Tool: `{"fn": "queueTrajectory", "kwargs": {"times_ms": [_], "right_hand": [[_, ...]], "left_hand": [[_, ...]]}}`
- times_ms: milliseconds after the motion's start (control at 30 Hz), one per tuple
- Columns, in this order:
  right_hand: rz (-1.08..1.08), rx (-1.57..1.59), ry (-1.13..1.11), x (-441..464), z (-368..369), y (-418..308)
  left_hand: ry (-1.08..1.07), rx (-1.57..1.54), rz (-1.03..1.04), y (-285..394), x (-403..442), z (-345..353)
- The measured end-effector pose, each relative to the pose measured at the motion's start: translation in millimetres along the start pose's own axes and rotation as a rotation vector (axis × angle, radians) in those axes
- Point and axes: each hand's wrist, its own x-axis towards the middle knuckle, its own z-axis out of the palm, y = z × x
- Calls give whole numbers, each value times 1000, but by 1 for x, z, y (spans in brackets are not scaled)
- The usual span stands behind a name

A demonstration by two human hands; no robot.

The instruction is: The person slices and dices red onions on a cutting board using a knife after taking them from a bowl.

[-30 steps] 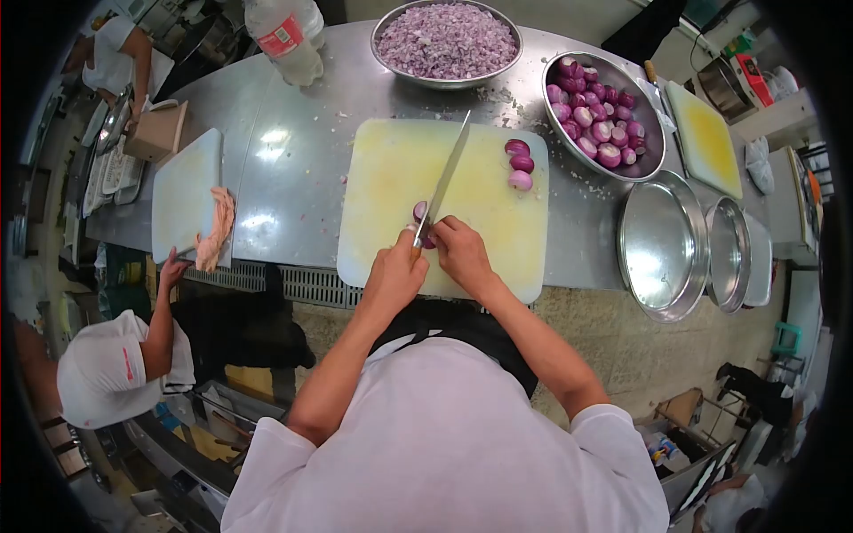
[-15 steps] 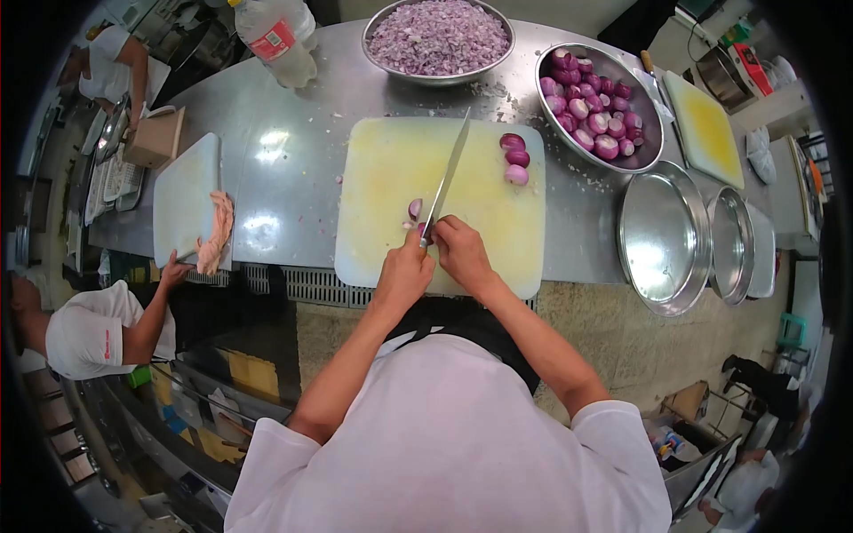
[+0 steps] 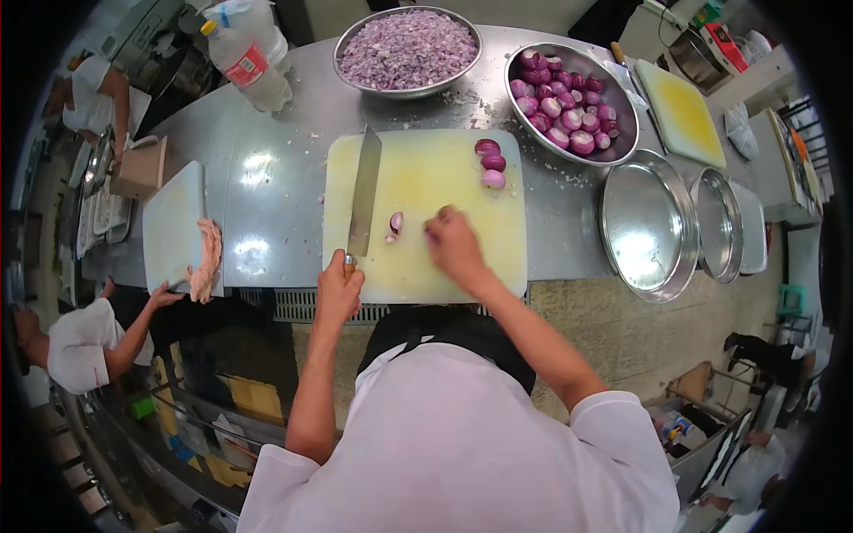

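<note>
My left hand [image 3: 339,289] is closed round the wooden handle of a broad kitchen knife [image 3: 365,191], whose blade points away from me over the left side of a cutting board [image 3: 355,286]. Over the middle of the board, my right hand [image 3: 456,247] is slightly blurred, its fingers curled round a red onion [image 3: 431,234] that mostly hides behind them. Between the blade and that hand lie small cut onion pieces [image 3: 396,223]. Three peeled red onions [image 3: 492,163] sit in a row at the board's upper right.
Behind the board stands a bowl of chopped onion [image 3: 409,51]. A bowl of whole peeled onions [image 3: 577,107] is to its right. Empty steel pans [image 3: 650,226] overhang the right table edge. At left are a plastic bottle [image 3: 249,69] and another person's board [image 3: 173,226].
My left hand has swung the knife leftward, away from the right hand. The hands have parted; the right hand now hovers near the board's middle. The camera view has shifted slightly.
</note>
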Motion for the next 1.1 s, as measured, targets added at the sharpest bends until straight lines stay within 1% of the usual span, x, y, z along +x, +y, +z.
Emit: {"fn": "queueTrajectory", "kwargs": {"times_ms": [67,100,133,167,233,267,300,367,400,467,567,633,700,800,933,1000,1033,1067,1100], "right_hand": [[31,-113,132,14,-21,35],[73,-150,130,20,-36,44],[16,-257,107,28,-48,48],[4,-252,98,31,-45,43],[-19,-112,75,39,-38,18],[-67,-71,44,41,-24,9],[-69,-71,46,43,-12,-8],[-67,31,-97,42,5,-40],[-68,32,-97,39,10,-36],[-9,27,-177,35,22,-30],[-17,56,-161,17,6,-15],[-59,47,-177,6,0,-16],[-97,108,-196,-5,-2,-21],[-112,119,-169,-6,-1,-25],[-112,96,-165,-4,4,-23],[-123,76,-158,-4,5,-26],[-120,78,-155,-4,5,-26],[-113,84,-152,-4,5,-26],[-107,90,-149,-4,6,-25]], "left_hand": [[4,3,31,-2,-7,4],[18,-7,23,1,-10,5],[19,27,40,6,-12,6],[18,65,55,10,-13,6],[21,78,41,12,-12,6],[11,96,36,13,-11,5],[13,95,38,14,-11,4],[27,68,39,14,-10,3],[29,68,39,14,-10,3],[5,120,61,13,-9,1],[-14,118,45,16,-15,-2],[-19,101,33,27,-27,-2],[-30,93,25,28,-32,4],[-19,82,166,26,-31,17],[-39,119,193,29,-30,27],[-63,97,176,34,-34,30],[-66,101,176,26,-28,40],[16,190,310,13,-16,55],[100,278,444,14,-9,60]]}}
